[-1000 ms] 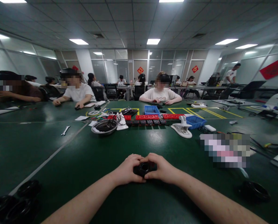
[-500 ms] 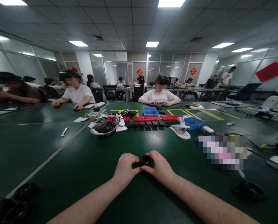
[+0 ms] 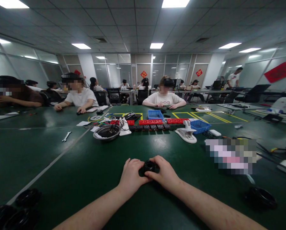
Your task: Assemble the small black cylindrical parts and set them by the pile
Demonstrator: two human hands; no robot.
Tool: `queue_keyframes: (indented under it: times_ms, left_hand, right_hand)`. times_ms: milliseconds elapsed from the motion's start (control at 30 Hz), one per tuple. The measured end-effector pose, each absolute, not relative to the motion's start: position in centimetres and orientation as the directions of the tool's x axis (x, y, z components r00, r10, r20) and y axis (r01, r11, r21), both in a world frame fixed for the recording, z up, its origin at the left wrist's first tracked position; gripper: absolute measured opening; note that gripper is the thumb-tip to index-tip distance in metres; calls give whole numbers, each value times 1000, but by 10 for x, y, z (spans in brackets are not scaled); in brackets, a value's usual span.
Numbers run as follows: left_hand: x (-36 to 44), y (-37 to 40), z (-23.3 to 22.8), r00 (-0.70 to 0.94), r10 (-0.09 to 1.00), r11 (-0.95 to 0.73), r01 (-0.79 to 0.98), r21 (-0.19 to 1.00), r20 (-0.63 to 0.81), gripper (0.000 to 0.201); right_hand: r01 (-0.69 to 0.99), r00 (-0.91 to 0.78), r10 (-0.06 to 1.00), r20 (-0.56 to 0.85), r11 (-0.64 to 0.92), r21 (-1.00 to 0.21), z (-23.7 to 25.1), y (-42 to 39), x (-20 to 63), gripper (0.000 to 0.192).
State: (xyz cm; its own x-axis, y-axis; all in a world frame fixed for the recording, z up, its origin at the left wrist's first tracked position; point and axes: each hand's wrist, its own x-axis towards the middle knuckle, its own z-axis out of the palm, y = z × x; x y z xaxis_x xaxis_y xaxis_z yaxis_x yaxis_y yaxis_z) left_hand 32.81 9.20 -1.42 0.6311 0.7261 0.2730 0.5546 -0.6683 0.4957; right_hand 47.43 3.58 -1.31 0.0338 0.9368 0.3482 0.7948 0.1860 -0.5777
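A small glossy black round part [image 3: 148,165] with a hole in its top stands on the green table in front of me. Both my hands close around it. My left hand [image 3: 132,174] grips it from the left, fingertips on its far side and thumb low at the near side. From the right, my right hand [image 3: 164,171] holds it between thumb and fingers. The hands cover much of its sides. Larger black ring-shaped parts lie apart from my hands: one black ring [image 3: 261,198] at right and several in a black cluster [image 3: 21,218] at lower left.
Across the table run red power strips [image 3: 150,122], with a metal bowl [image 3: 106,132], white clamp stand [image 3: 187,132] and blue bins [image 3: 199,126] beside them. A wrench [image 3: 66,136] lies at left. Co-workers sit opposite, one person [image 3: 164,97] directly ahead.
My left hand has shifted its grip slightly, its thumb now lower and nearer me. The right hand keeps its hold, and the black part stays almost in place.
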Motion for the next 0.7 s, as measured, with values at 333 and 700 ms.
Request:
queue_keyframes:
  times_ms: [333,700]
  left_hand:
    - [313,115,-8,909,406,-725,255,640,97,54]
    - [312,117,-14,802,583,-670,382,637,131,60]
  right_hand:
    - [644,-390,905,169,399,-653,12,31,490,46]
    - [637,-319,924,209,373,-674,13,32,489,43]
